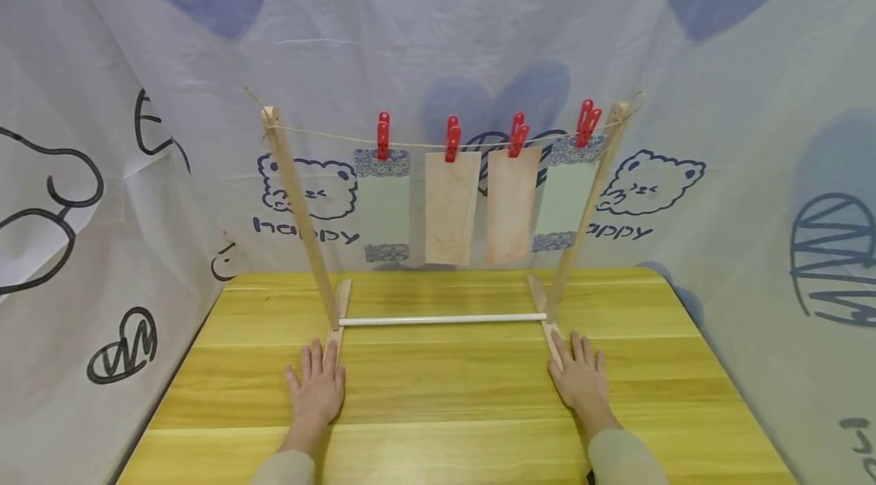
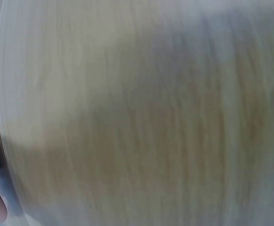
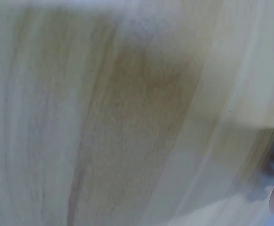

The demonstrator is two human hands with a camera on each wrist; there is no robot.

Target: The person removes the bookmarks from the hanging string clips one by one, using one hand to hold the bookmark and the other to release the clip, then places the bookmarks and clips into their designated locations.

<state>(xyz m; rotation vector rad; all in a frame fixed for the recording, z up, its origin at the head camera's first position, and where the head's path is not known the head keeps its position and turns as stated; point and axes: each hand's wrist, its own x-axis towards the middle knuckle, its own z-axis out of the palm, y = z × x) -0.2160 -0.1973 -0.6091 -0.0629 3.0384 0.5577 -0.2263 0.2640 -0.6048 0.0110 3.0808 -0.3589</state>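
A wooden stand (image 1: 301,215) holds up a string (image 1: 328,134) between its two posts. Red clothespins (image 1: 383,137) hang two pale green cards with blue patterned bands (image 1: 383,207) and two beige cards (image 1: 452,211) from it. My left hand (image 1: 318,388) lies palm down, fingers spread, at the near end of the stand's left foot (image 1: 333,346). Beside the right foot (image 1: 551,344), my right hand (image 1: 580,377) also lies flat with fingers extended. Neither hand grips anything. Only slivers of the hands show at the edges of the wrist views.
A white rod (image 1: 443,319) joins the stand's two feet low over the wood-grain table (image 1: 438,394). Behind and on both sides hangs a pale printed cloth (image 1: 438,21) with hearts and bear drawings. Wood grain fills most of both wrist views.
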